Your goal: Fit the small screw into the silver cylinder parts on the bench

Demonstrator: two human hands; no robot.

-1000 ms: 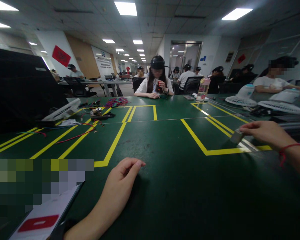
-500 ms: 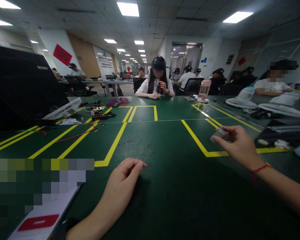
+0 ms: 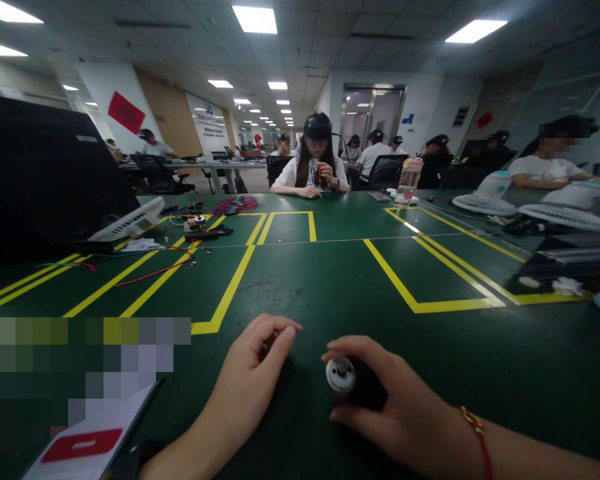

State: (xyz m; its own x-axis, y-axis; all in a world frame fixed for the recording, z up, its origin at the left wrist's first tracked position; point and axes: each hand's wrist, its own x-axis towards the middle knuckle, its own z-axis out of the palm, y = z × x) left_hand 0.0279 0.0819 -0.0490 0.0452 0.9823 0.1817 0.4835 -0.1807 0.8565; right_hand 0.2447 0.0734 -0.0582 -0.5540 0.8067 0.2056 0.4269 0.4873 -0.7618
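Observation:
My right hand (image 3: 393, 400) curls round a small cylindrical motor (image 3: 341, 375), index finger on its far side and thumb on its near side. The motor stands upright, its round pale end with a dark centre facing up; its lower body is in shadow. To the left, my left hand (image 3: 263, 363) rests on the green table (image 3: 300, 287). Its fingers are curled in, with the thumb against the index finger, and nothing shows between them. A gap of bare table separates the two hands.
Yellow tape lines (image 3: 457, 305) mark the table. A phone-like device (image 3: 83, 445) lies at lower left, partly pixelated. Red wires (image 3: 155, 272), a small motor assembly (image 3: 196, 223) and a wire bundle (image 3: 236, 204) lie farther left. A bottle (image 3: 408, 181) and fans (image 3: 485, 200) stand right; a person sits opposite.
My right hand has come from the taped area at the right to the near middle, bringing the small motor beside my left hand. My left hand has hardly moved.

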